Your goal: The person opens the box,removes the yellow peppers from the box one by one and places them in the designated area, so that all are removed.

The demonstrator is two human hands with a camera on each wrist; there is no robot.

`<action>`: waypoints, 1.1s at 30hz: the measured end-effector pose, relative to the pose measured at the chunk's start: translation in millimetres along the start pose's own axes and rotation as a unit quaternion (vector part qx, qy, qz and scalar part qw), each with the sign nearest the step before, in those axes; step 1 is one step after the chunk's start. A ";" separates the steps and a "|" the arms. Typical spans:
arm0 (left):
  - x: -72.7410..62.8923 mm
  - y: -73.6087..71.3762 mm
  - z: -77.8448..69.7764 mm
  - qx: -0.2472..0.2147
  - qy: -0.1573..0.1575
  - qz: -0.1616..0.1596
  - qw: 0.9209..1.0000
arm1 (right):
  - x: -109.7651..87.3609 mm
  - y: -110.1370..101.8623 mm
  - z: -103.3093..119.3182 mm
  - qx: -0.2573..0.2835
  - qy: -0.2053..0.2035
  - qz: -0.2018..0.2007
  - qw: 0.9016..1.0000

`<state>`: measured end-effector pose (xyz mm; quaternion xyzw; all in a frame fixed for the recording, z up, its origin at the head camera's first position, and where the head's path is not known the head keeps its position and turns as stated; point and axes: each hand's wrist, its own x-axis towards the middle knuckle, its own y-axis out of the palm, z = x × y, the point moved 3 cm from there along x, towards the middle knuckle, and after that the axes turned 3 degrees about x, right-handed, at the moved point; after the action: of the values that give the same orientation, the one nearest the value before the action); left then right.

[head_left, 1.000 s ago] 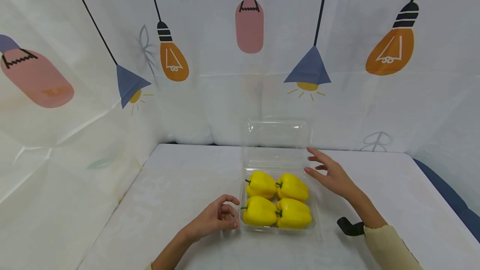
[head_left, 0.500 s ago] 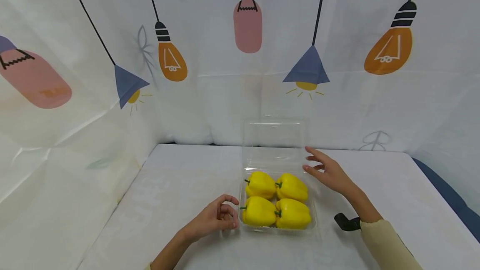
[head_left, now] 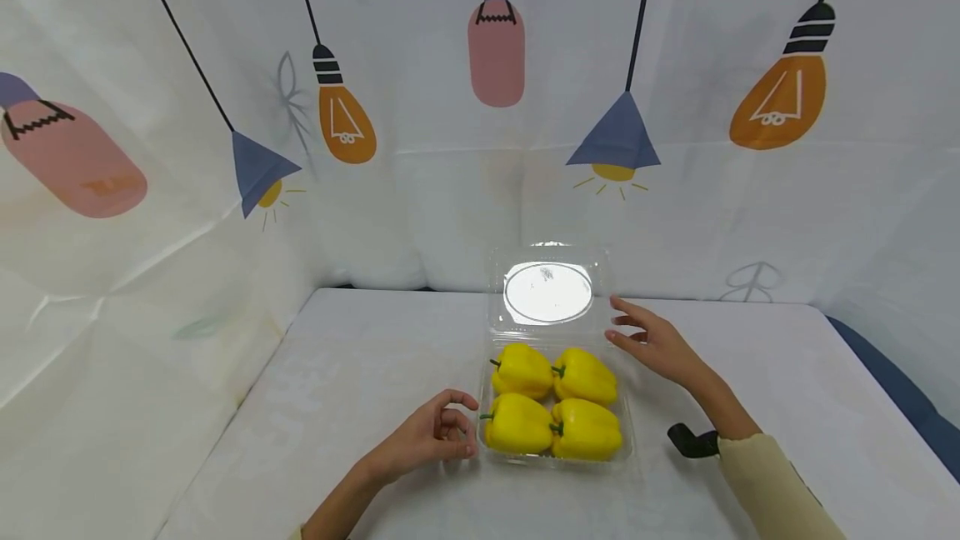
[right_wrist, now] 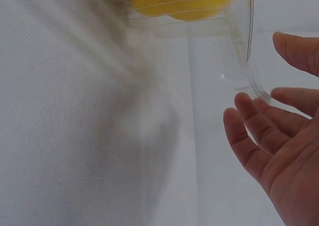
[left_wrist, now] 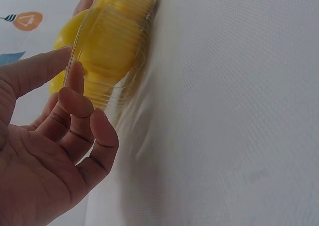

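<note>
In the head view, several yellow bell peppers (head_left: 520, 423) with green stems fill the base of a clear plastic clamshell box (head_left: 551, 461). Its clear lid (head_left: 510, 319) stands raised at the back, with a bright oval reflection on it. My left hand (head_left: 431, 432) is at the box's left side. In the left wrist view, thumb and index finger pinch the box rim, while the other fingers curl loosely below. At the right, my right hand (head_left: 660, 348) has its fingers spread beside the lid; in the right wrist view, fingertips (right_wrist: 276, 94) lie close to the lid's edge.
The box stands on a white-covered table (head_left: 337, 373) in front of a white curtain (head_left: 435, 215) printed with lamps and bulbs. A black curved piece (head_left: 693, 442) sticks out by the right sleeve (head_left: 772, 482). Dark blue material (head_left: 892, 373) shows beyond the table's right edge.
The raised lid has shifted its tilt slightly, and a bright oval reflection now shows on it. Both hands and the peppers have stayed nearly still.
</note>
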<state>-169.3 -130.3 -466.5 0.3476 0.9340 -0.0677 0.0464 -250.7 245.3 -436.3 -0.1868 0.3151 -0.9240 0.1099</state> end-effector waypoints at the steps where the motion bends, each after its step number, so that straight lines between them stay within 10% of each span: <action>1: 0.1 0.0 0.1 0.000 0.001 0.000 1.000 | -0.3 0.3 -0.3 0.001 0.002 0.000 1.000; 33: 0.9 -0.4 0.0 0.010 -0.007 0.002 1.000 | -3.4 10.0 -20.2 0.014 0.084 0.050 0.995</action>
<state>-170.2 -130.0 -466.6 0.3491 0.9324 -0.0789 0.0497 -255.1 249.6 -458.2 -0.0906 0.3193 -0.9341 0.1313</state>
